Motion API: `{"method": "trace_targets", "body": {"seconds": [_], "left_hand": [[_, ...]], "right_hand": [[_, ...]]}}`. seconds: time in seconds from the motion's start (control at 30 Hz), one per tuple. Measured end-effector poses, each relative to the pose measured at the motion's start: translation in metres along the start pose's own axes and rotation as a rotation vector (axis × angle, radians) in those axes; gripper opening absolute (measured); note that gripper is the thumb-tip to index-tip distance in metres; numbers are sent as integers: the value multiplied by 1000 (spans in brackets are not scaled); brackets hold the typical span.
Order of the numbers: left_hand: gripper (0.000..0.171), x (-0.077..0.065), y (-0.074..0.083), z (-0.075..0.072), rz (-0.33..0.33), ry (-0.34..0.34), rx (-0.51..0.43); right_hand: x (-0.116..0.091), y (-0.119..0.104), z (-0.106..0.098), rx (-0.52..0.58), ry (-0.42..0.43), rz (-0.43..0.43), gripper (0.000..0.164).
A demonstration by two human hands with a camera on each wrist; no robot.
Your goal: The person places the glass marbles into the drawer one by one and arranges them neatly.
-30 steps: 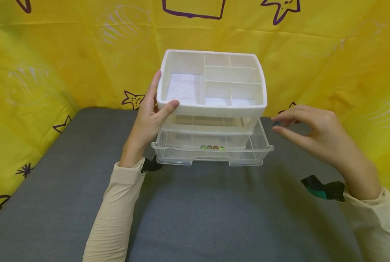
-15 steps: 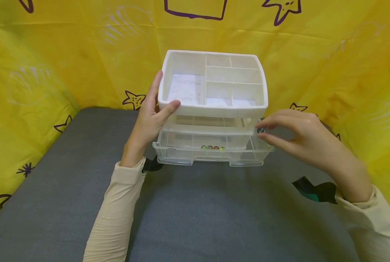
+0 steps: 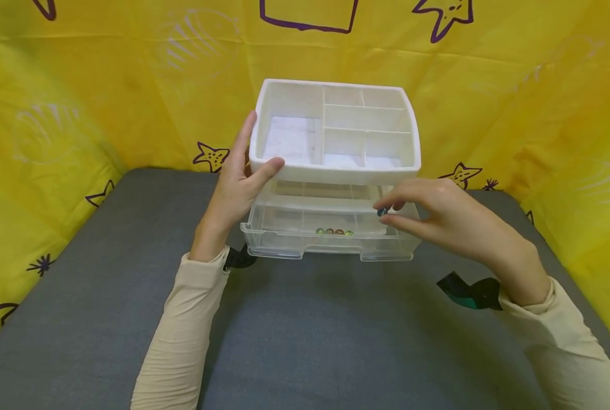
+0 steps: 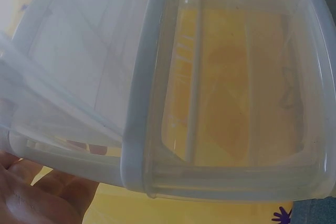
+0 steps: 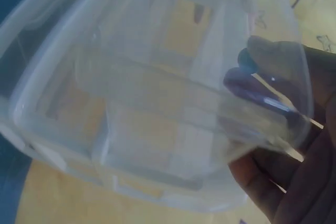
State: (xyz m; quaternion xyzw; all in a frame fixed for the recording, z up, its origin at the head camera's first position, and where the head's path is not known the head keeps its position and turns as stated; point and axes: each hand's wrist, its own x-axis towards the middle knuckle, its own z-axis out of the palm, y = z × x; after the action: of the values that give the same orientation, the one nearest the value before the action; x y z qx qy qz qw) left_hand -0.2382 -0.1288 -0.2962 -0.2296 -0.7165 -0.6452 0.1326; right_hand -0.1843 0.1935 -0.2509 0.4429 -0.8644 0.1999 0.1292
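Observation:
A white plastic drawer organizer point(image 3: 336, 175) stands at the back of the table, with a divided top tray. My left hand point(image 3: 230, 185) grips its left side, the thumb over the front rim. The lower clear drawer point(image 3: 274, 248) is pulled out toward me, and several green and reddish marbles point(image 3: 339, 232) sit in a row inside it. Over the drawer's right part, my right hand point(image 3: 450, 219) pinches a dark blue marble point(image 3: 382, 212) between thumb and index finger. The right wrist view shows this marble point(image 5: 248, 61) at the fingertips, seen through the clear plastic.
The table has a dark grey cloth point(image 3: 315, 341). Close behind the organizer hangs a yellow curtain point(image 3: 131, 102) with purple drawings, which also runs along both sides. A black strap point(image 3: 471, 291) sticks out from the right wrist.
My right hand has moved left with the blue marble, from beside the organizer to over the open drawer. The left hand keeps its grip on the organizer.

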Motion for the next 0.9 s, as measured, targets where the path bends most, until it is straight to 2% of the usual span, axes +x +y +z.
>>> {"method": "trace_targets", "body": {"seconds": [0.17, 0.43, 0.67, 0.9], "left_hand": [[80, 1, 0, 1, 8, -8, -13], [80, 0, 0, -1, -1, 0, 0], [81, 0, 1, -2, -4, 2, 6], [81, 0, 1, -1, -6, -4, -3]], "right_hand": [[5, 0, 5, 12, -64, 41, 20], [16, 3, 13, 111, -138, 96, 12], [24, 2, 14, 159, -244, 152, 13], [28, -2, 11, 171, -316, 239, 14]]}}
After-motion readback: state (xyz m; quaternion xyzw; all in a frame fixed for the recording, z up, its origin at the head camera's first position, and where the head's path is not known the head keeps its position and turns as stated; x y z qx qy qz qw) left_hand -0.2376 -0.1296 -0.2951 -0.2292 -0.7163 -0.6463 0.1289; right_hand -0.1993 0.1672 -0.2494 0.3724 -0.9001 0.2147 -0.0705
